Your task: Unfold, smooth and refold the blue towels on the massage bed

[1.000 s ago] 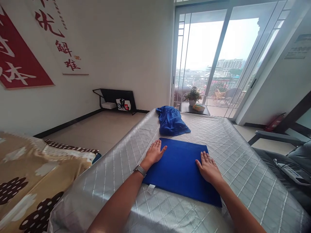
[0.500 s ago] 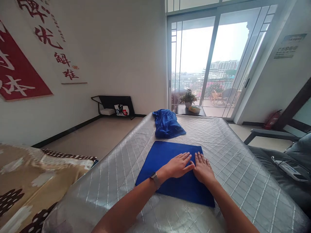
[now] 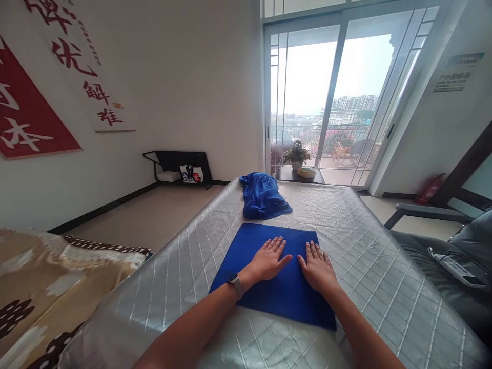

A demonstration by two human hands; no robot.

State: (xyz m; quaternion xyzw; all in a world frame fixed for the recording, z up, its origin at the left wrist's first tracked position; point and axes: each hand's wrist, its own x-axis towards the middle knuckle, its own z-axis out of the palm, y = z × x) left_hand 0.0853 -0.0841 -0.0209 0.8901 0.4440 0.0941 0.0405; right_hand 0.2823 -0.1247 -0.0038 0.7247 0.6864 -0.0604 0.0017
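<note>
A flat blue cloth (image 3: 253, 246), roughly square, lies smooth on the silver quilted cover (image 3: 369, 256). My left hand (image 3: 268, 260), with a watch (image 3: 234, 281) on its wrist, rests palm down on the middle of the cloth, thumb spread toward the right. Near the cloth's right edge my right hand (image 3: 318, 267) also lies flat, its fingers stretched out and its thumb apart. A gap of bare cloth separates the two hands. Beyond the flat piece lies a crumpled blue cloth (image 3: 263, 197), touched by neither hand.
A tan patterned blanket (image 3: 73, 277) lies to the left. On the right stands a dark armchair (image 3: 411, 251) with a power strip (image 3: 457, 269) on it. At the far end are a chair with a potted plant (image 3: 298, 154) and a glass sliding door (image 3: 303, 87).
My left hand has slid left across the flat blue cloth, away from my right hand. The right hand stays near the cloth's right edge.
</note>
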